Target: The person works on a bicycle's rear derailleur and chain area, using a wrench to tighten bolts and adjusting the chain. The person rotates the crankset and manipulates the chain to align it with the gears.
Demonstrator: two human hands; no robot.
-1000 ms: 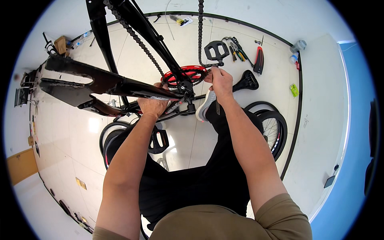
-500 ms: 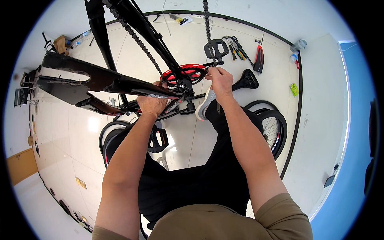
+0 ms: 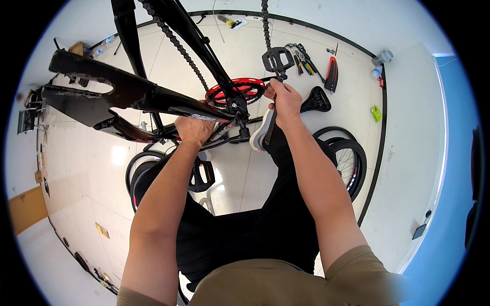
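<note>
A black bicycle frame (image 3: 168, 104) stands tilted in front of me, with a red chainring (image 3: 248, 84) at its crank. My right hand (image 3: 287, 104) pinches the bicycle chain (image 3: 265, 30) at the chainring's right edge, below a black pedal (image 3: 278, 60). A narrow dark bar (image 3: 271, 126) juts down from under this hand; whether the palm holds it is hidden. My left hand (image 3: 195, 129) is closed beside the chainring's left side, reaching behind a frame tube. That tube hides most of its fingers and whatever they grip. A second pedal (image 3: 202, 176) hangs below it.
Beyond the right pedal lie several hand tools (image 3: 302, 58) and a red-and-black mudguard (image 3: 332, 74). A saddle (image 3: 317, 100) rests right of my right hand. Wheels lie by both legs, one wheel (image 3: 348, 163) at right. A green packet (image 3: 376, 113) is farther right.
The frame's left end has shifted slightly left and up in view. My right hand has turned a little, and more of the dark bar shows beneath it.
</note>
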